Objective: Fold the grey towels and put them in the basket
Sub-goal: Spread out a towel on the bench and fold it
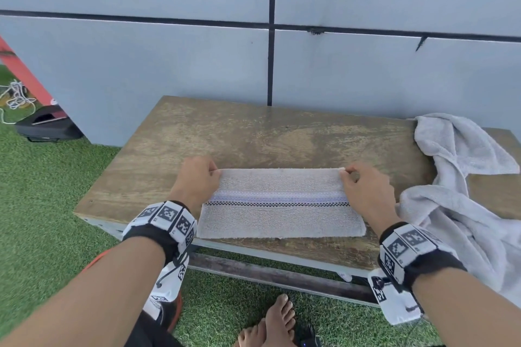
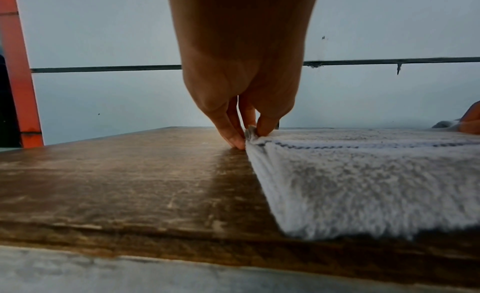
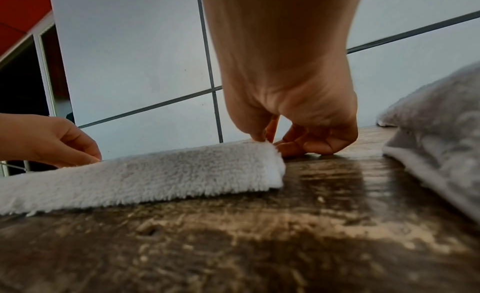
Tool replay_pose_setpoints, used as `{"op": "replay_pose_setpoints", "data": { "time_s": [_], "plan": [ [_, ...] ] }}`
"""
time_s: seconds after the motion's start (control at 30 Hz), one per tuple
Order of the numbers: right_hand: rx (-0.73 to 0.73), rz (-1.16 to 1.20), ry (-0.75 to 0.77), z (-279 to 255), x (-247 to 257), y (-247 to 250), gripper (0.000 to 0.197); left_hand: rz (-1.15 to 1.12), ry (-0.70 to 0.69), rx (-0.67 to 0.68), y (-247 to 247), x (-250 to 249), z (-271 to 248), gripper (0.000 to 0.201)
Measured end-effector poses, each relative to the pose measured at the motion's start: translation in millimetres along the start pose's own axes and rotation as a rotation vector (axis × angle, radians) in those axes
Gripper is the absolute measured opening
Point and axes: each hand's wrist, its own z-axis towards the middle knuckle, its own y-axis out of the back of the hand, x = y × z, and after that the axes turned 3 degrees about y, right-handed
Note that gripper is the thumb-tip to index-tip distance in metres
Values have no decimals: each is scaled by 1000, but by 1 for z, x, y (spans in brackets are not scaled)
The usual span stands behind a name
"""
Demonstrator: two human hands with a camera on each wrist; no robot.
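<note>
The crumpled towel (image 1: 462,200) on the right is cut off by the right edge of the head view, so its full shape cannot be told. In the left wrist view the near edge of the folded towel (image 2: 363,186) is blurred, and the right hand (image 2: 471,117) shows only as a small part at the picture edge. The 2 bare feet (image 1: 270,324) are cut by the bottom edge, and the small dark object (image 1: 307,336) beside them is too unclear to name.

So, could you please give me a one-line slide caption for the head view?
Both hands, left hand and right hand, pinch the far corners of a folded grey towel on the wooden table; another towel lies crumpled alongside.
</note>
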Motion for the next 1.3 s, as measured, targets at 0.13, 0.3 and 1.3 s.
{"op": "replay_pose_setpoints", "data": {
  "time_s": [0.13, 0.3, 1.3],
  "plan": [
    [15, -33, -16, 3, -1, -2, 20, 22, -14, 7, -1, 0, 1, 12],
    [95, -55, 31, 5, -3, -2, 27, 170, -9, 70, -4, 1, 4, 18],
    [120, 184, 279, -55, -17, 63, 22, -49, -241, -57, 56, 5, -84, 24]
  ]
}}
